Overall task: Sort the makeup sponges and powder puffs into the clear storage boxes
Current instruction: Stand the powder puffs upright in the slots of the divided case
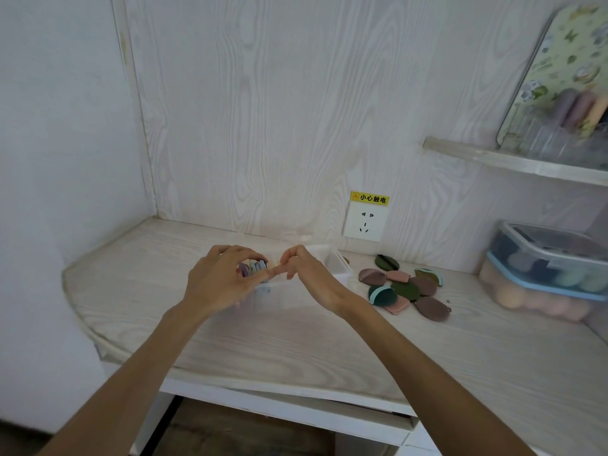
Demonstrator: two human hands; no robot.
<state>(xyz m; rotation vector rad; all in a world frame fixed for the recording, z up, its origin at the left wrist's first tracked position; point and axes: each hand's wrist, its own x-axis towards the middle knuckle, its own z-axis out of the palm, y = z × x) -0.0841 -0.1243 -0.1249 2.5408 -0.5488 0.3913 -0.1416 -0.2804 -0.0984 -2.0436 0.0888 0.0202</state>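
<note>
A clear storage box point(335, 269) lies on the pale wood-grain desk point(296, 343), near the back wall. My left hand point(218, 279) curls around a row of pastel powder puffs point(252, 268) standing on edge in the box's left part. My right hand point(304, 274) sits just right of them, its fingers bent and pinched at the end of the row, touching the left fingertips. The right part of the box shows nothing inside. A loose pile of flat puffs point(406, 289) in brown, pink, dark green and teal lies on the desk to the right of the box.
A blue-rimmed clear container point(546, 274) with egg-shaped sponges stands at the far right. A clear shelf point(513, 161) above it carries another transparent box with sponges. A wall socket point(364, 223) with a yellow warning label sits behind the pile. The desk's rounded edge is at the left.
</note>
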